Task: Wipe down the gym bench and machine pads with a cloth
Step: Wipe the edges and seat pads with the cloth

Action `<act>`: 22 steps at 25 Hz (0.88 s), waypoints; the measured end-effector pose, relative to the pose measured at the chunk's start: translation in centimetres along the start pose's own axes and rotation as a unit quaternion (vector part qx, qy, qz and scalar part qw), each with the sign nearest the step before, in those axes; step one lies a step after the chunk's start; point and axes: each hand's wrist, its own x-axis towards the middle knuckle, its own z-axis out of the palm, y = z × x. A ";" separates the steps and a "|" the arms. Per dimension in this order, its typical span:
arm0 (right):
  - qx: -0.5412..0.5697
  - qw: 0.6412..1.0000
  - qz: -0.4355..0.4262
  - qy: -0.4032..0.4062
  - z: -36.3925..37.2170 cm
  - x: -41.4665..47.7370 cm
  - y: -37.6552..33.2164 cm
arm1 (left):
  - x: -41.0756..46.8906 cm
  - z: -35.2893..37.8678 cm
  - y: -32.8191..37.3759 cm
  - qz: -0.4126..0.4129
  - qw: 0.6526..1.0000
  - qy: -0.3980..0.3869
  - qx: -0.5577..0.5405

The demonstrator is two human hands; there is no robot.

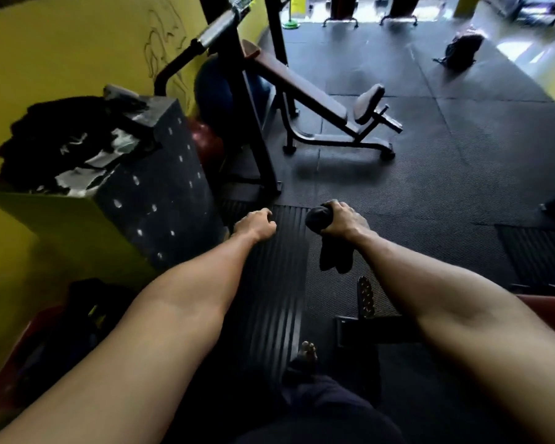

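While the left hand (256, 223) curls empty, the right hand (340, 219) grips a dark cloth (329, 248).

Your cloth (318, 219) is dark, matt, soft fabric. The near floor mat (276, 283) is black ribbed rubber. The far bench (302, 83) has smooth brownish padding on a dark metal frame (334, 143).

Both bare forearms stretch straight out ahead, side by side. The left grip (255, 224) curls into an empty fist. The right grip (342, 219), knuckles up, clenches a dark cloth (332, 257) that dangles below the wrist.
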 end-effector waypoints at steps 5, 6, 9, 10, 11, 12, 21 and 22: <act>0.004 0.999 0.046 0.015 -3.2 11.9 1.7 | 13.2 -2.5 4.4 0.038 0.999 -0.006 0.027; 0.004 0.998 0.055 0.014 -4.0 14.1 2.1 | 15.6 -3.2 5.5 0.047 0.999 -0.010 0.024; 0.009 0.997 0.062 0.035 -7.1 20.1 2.7 | 22.3 -5.4 8.9 0.069 0.998 -0.004 0.014; 0.013 0.997 0.067 0.044 -8.1 21.6 3.0 | 24.1 -5.9 9.8 0.083 0.996 -0.005 0.013; 0.014 0.996 0.077 0.050 -9.1 23.3 3.4 | 26.2 -6.3 10.9 0.096 0.995 -0.009 0.013; 0.015 0.994 0.089 0.055 -10.0 24.9 3.9 | 28.2 -6.6 12.1 0.106 0.994 -0.011 0.015; 0.039 0.962 0.233 0.137 -16.8 38.3 10.8 | 47.5 -9.8 25.2 0.259 0.963 -0.032 0.073; 0.046 0.957 0.248 0.145 -17.7 39.3 11.3 | 49.3 -10.4 26.8 0.277 0.957 -0.046 0.079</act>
